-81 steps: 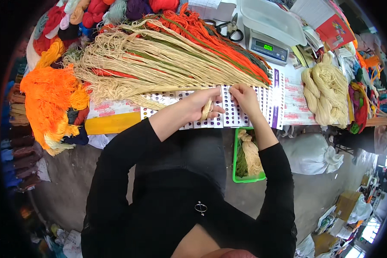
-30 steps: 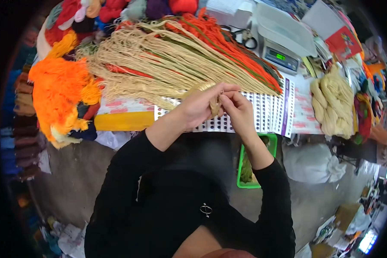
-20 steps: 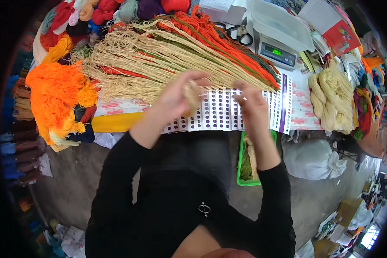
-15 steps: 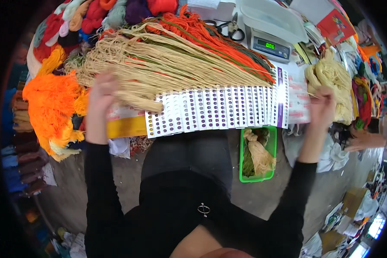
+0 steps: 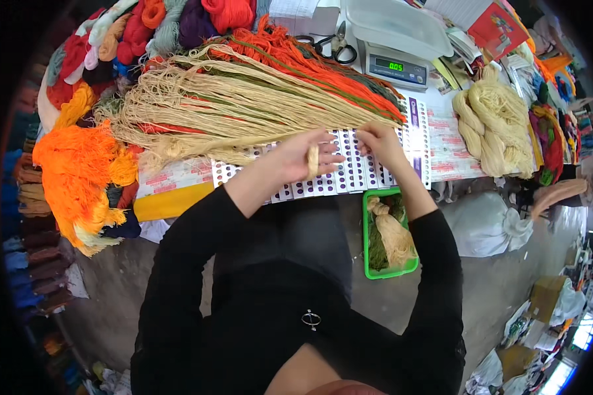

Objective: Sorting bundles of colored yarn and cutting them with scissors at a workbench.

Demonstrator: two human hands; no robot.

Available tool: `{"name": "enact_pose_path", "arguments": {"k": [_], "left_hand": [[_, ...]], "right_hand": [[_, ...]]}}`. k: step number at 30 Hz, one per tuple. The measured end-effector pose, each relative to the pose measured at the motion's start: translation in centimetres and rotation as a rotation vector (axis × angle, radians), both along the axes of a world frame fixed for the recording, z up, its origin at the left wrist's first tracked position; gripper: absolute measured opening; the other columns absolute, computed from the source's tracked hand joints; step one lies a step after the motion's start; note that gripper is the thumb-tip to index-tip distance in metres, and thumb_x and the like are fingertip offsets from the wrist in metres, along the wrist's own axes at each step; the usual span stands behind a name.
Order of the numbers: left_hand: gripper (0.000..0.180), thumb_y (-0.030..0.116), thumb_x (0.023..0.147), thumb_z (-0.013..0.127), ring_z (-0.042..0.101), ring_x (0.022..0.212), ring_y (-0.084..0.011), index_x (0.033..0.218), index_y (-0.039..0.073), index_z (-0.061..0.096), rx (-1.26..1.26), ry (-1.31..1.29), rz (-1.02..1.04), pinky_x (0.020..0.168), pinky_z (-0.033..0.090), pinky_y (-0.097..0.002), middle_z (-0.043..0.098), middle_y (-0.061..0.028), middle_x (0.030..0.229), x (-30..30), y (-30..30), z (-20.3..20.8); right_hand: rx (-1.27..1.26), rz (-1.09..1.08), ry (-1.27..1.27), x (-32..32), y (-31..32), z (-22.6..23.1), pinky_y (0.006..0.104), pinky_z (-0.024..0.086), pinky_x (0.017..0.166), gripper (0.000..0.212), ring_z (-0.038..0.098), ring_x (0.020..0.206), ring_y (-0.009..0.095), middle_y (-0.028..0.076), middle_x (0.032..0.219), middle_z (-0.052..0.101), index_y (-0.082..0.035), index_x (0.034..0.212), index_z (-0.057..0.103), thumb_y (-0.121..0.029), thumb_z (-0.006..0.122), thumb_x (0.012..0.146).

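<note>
My left hand (image 5: pixel 303 156) is turned palm up with its fingers partly spread, and a short loop of cream yarn (image 5: pixel 313 161) lies across them. Close by on the right, my right hand (image 5: pixel 381 141) has thumb and fingers pinched together; what is between them is too small to make out. Both hands are over a row of overlapping white cards (image 5: pixel 367 172) with dark round dots. Just behind them, long cream strands (image 5: pixel 224 108) are spread across the table, mixed with green strands and orange-red yarn (image 5: pixel 296 62).
Behind the strands are black-handled scissors (image 5: pixel 339 46), a digital scale (image 5: pixel 396 69) and a clear plastic tub (image 5: pixel 398 26). Cream hanks (image 5: pixel 497 122) lie at right, bright orange yarn (image 5: pixel 76 168) at left. A green basket (image 5: pixel 408 268) with yarn sits below the table's front edge.
My left hand has come right from the far-left ends of the strands and turned palm up. My right hand has moved left from beside the cream hanks, so both are now close together.
</note>
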State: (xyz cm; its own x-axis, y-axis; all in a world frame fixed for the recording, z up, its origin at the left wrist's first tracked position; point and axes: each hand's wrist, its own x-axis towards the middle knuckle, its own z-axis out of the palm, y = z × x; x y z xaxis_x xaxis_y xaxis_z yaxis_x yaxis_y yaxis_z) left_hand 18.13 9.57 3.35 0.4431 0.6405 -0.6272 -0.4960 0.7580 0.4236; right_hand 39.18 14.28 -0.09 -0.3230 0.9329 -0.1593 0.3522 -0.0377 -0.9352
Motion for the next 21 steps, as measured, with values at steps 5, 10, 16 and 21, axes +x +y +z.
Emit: {"name": "enact_pose_path", "arguments": {"k": [5,10,16,21], "left_hand": [[0.034,0.034,0.092,0.043,0.063,0.081,-0.0219,0.112,0.006,0.048,-0.026,0.126,-0.097,0.057,0.051,-0.0294,0.057,-0.0038,0.095,1.6,1.1,-0.2],[0.014,0.015,0.088,0.046,0.057,0.058,-0.0082,0.098,0.01,0.054,0.218,0.494,-0.187,0.039,0.035,-0.0181,0.06,-0.0014,0.082,2.6,2.2,-1.1],[0.006,0.005,0.084,0.049,0.046,0.042,-0.0093,0.082,0.003,0.054,0.349,0.493,-0.095,0.037,0.034,-0.02,0.058,-0.0063,0.066,3.7,3.8,-3.3],[0.012,0.015,0.084,0.057,0.042,0.043,-0.0044,0.079,0.005,0.057,0.413,0.62,-0.088,0.037,0.031,-0.0175,0.056,-0.0001,0.065,-0.2,4.2,0.0]], "right_hand": [[-0.024,-0.023,-0.109,-0.6,0.6,-0.9,0.0229,0.04,0.044,0.02,0.051,0.045,0.008,0.002,0.057,0.057,-0.001,0.078,0.062,-0.019,0.056,0.083],[-0.093,-0.077,-0.054,-0.9,1.0,-1.2,0.0231,0.04,0.044,0.02,0.05,0.046,0.007,0.001,0.058,0.057,-0.001,0.08,0.064,-0.02,0.058,0.08],[-0.268,-0.027,0.013,-1.4,1.3,0.5,0.0202,0.039,0.045,0.017,0.05,0.049,0.006,0.001,0.059,0.056,-0.001,0.081,0.062,-0.017,0.06,0.079],[-0.13,0.009,-0.086,-0.6,0.8,-1.2,0.0208,0.042,0.046,0.015,0.054,0.05,0.007,0.0,0.062,0.059,-0.003,0.084,0.062,-0.019,0.06,0.081]]}}
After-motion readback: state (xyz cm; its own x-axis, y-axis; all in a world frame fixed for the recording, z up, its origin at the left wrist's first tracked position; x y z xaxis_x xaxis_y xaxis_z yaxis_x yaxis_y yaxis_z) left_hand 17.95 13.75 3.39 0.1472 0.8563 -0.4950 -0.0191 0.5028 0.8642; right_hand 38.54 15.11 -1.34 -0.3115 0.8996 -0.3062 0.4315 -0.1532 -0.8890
